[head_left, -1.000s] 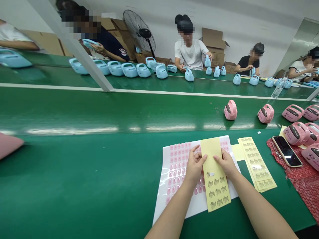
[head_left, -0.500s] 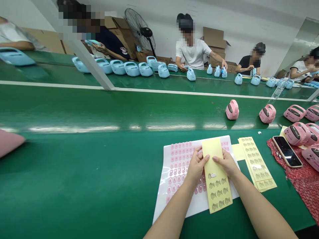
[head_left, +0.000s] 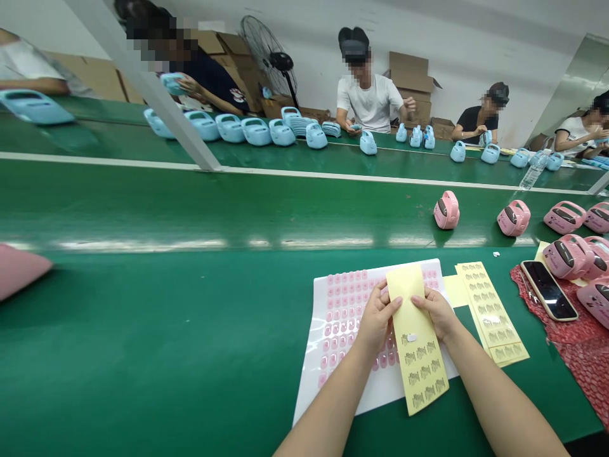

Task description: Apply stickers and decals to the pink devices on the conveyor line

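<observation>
**Both hands on the yellow label strip**

I see my left hand (head_left: 375, 317) and my right hand (head_left: 438, 312) pinching one long pale-yellow paper strip of small printed labels (head_left: 416, 343) from either edge, thumbs on top near its upper half. The strip tilts, its lower end running down past my right wrist onto the green belt surface (head_left: 190, 330). The print on the labels is too small for me to read, and a small white oval spot sits mid-strip; I cannot tell what it is.

Under my hands lies a white glossy sheet of small pink oval stickers (head_left: 342, 317); the strip and my left hand cover part of its rows. Just right of my right hand rests a stack of similar yellow label sheets (head_left: 490, 311). Further right, a dark smartphone (head_left: 548, 289) lies on a red mesh cloth (head_left: 575, 343), cut off by the frame edge. Pink rounded plastic devices with handles (head_left: 446, 209) stand beyond my hands. At the far left a pink shape (head_left: 19, 270) is blurred and cut off.
</observation>
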A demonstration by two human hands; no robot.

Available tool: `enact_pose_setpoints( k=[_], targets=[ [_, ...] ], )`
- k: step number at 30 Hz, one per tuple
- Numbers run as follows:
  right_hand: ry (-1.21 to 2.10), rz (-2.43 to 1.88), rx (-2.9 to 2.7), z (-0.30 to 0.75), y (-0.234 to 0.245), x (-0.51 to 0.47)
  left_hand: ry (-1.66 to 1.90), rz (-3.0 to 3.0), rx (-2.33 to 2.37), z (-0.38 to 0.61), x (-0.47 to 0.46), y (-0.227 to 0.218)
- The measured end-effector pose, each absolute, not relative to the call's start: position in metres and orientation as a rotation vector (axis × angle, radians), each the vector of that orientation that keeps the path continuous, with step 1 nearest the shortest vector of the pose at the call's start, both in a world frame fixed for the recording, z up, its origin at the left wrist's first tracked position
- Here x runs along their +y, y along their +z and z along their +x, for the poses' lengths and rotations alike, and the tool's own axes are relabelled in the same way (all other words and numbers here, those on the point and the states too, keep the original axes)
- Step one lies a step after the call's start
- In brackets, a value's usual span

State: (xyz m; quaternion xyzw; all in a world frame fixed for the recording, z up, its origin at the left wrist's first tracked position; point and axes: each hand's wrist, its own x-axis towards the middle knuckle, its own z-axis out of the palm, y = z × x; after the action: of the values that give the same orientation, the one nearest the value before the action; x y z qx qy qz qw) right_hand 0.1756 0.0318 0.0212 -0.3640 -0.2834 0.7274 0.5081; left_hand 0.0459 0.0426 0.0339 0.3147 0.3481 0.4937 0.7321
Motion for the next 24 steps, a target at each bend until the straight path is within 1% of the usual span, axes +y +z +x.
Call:
enact_pose_setpoints(
  k=[6,24],
  targets=[
    [1.796,-0.921,-0.692,0.1762,0.0219,0.0309,1.09,0.827,0.805,0.044,0.0408,0.0366],
    [1.883,-0.858,-0.658,0.1772,0.0177,0.028,1.052,0.716,0.774,0.0474,0.0362,0.0355]
  ],
)
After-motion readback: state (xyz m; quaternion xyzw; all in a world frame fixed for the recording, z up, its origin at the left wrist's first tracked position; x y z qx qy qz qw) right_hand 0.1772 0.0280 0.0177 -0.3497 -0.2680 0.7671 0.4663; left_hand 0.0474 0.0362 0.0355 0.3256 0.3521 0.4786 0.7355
